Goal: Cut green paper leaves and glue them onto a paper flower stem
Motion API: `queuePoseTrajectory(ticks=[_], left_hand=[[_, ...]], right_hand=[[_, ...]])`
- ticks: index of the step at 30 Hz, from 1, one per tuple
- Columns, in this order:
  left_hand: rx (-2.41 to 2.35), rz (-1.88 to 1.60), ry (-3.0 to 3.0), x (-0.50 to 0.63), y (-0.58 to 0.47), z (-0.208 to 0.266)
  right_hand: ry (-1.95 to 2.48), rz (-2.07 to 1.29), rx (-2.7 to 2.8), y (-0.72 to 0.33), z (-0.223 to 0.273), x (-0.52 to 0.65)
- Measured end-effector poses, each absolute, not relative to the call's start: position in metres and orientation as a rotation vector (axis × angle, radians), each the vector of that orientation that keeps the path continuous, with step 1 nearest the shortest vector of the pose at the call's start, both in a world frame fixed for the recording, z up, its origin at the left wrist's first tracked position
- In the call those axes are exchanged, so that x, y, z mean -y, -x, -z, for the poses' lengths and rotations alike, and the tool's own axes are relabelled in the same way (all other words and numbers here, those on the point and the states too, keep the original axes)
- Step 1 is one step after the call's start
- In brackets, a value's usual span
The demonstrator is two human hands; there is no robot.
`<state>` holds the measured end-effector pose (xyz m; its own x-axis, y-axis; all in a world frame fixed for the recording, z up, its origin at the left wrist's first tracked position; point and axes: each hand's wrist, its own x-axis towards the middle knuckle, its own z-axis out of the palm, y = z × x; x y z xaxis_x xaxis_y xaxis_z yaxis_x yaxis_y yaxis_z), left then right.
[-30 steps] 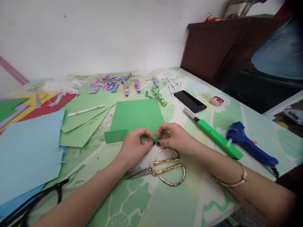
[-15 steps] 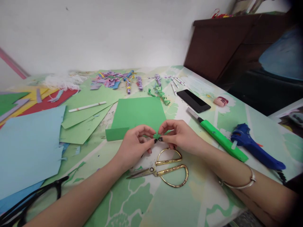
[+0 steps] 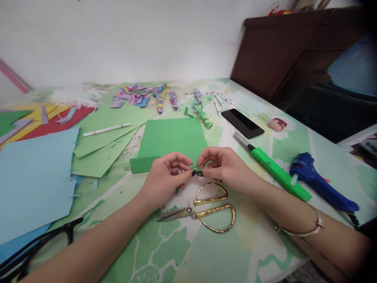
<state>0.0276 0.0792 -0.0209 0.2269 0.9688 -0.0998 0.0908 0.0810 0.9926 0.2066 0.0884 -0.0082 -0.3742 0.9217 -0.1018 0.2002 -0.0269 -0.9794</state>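
Note:
Between the fingertips of both hands is a small piece of green paper (image 3: pixel 195 169), mostly covered by the fingers. My left hand (image 3: pixel 168 173) pinches it from the left, and my right hand (image 3: pixel 220 167) pinches it from the right, thumbs nearly touching. Behind the hands lies a green paper sheet (image 3: pixel 173 137) with a folded-up strip along its near left edge. Just below the hands, gold-handled scissors (image 3: pixel 194 212) rest on the table, blades pointing left.
Right of my hands lie a green utility knife (image 3: pixel 279 173), a blue glue gun (image 3: pixel 321 182) and a black phone (image 3: pixel 243 123). Light blue paper (image 3: pixel 35 181) and black glasses (image 3: pixel 44 247) are at left. Paper scraps (image 3: pixel 135 96) and a green paper figure (image 3: pixel 202 115) sit farther back.
My fingertips have shifted slightly, and less of the green piece shows between them. The whole view has moved a little; the table things stay in place.

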Motion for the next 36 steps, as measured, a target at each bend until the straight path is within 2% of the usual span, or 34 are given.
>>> queuePoseTrajectory(ticks=[17, 36], left_hand=[[-1.199, -1.001, -1.243, -0.0768, -0.0301, 0.0228], [-1.096, -1.041, -1.162, -0.0796, -0.0278, 0.0237]], right_hand=[[1.192, -1.368, 1.669, -0.2043, 0.0074, -0.0871], [1.16, -1.478, 1.595, -0.2064, 0.0014, -0.0844]])
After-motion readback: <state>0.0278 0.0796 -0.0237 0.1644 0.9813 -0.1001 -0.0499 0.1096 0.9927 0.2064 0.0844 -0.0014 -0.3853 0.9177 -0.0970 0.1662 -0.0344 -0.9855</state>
